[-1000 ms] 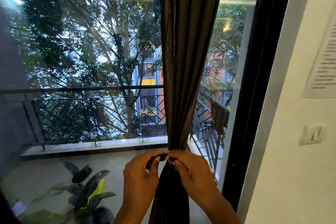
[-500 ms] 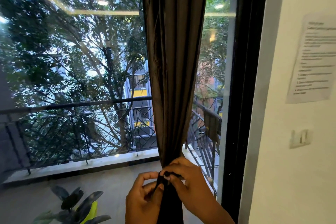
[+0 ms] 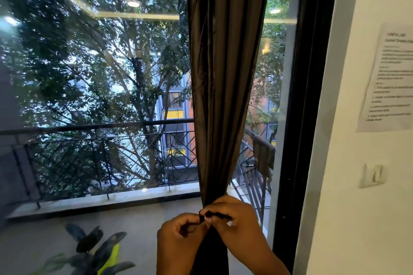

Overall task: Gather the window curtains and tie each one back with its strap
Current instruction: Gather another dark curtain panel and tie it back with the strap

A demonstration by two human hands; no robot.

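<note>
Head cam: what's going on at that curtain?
A person is tying back the brown curtain, which is already gathered into a narrow bunch in front of the window. The left hand and right hand meet at the pinched waist of the fabric, each gripping an end of the dark strap with curled fingers. Whether the knot is finished cannot be told. A printed sheet and a wall switch sit on the wall to the right.
</note>
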